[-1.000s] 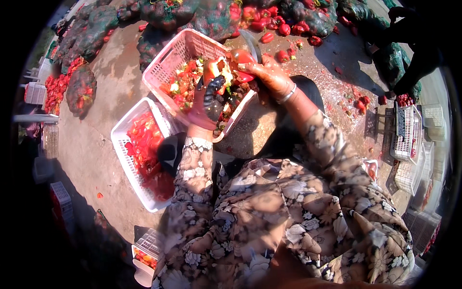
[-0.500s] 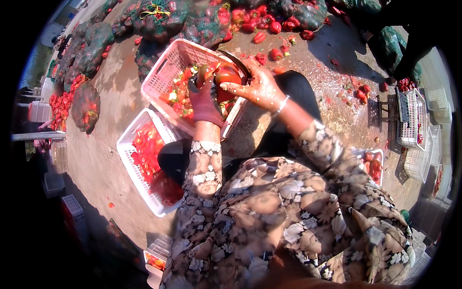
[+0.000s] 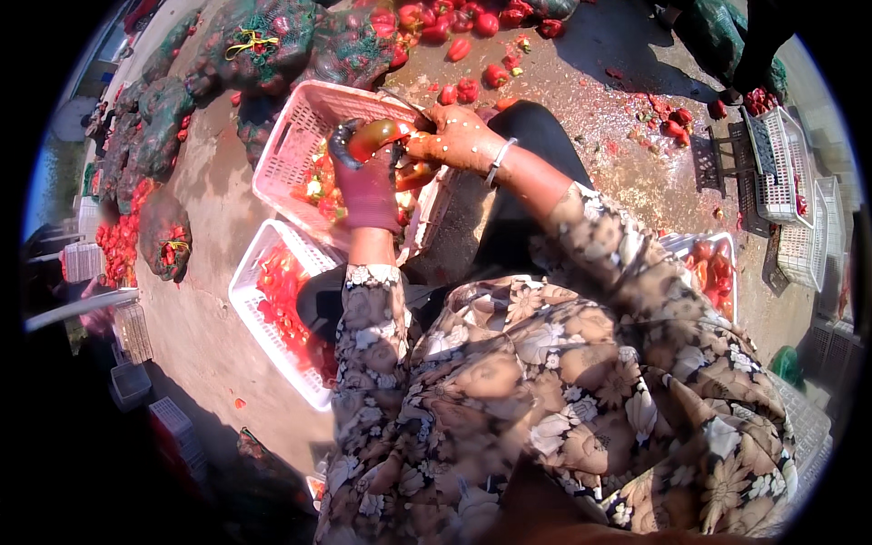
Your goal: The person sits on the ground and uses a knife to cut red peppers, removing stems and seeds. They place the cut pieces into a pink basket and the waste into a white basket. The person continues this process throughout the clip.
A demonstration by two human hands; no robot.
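Over a pink-white slatted crate (image 3: pixel 283 150), my left hand (image 3: pixel 363 186), in a dark maroon glove, is closed round a red bell pepper (image 3: pixel 374 139). The pepper looks pulled open, with one part above my left fingers and another lower down beside them. My bare right hand (image 3: pixel 461 138), wet and dotted with pale seeds, has its fingers curled in against the pepper's right side. A thin dark curved strip (image 3: pixel 404 100) shows beside that hand; I cannot make out what it is. Cut pepper scraps (image 3: pixel 318 186) lie inside the crate.
A white crate (image 3: pixel 250 272) of red pepper pieces stands by my left knee, another crate (image 3: pixel 731 304) of peppers at my right. Full green net sacks (image 3: pixel 263 45) and loose peppers (image 3: pixel 459 49) lie ahead. Stacked white crates (image 3: pixel 781 168) stand far right.
The pepper, whole-looking before, now appears parted. My right hand has closed in from spread fingers to curled ones against it. The view has shifted slightly.
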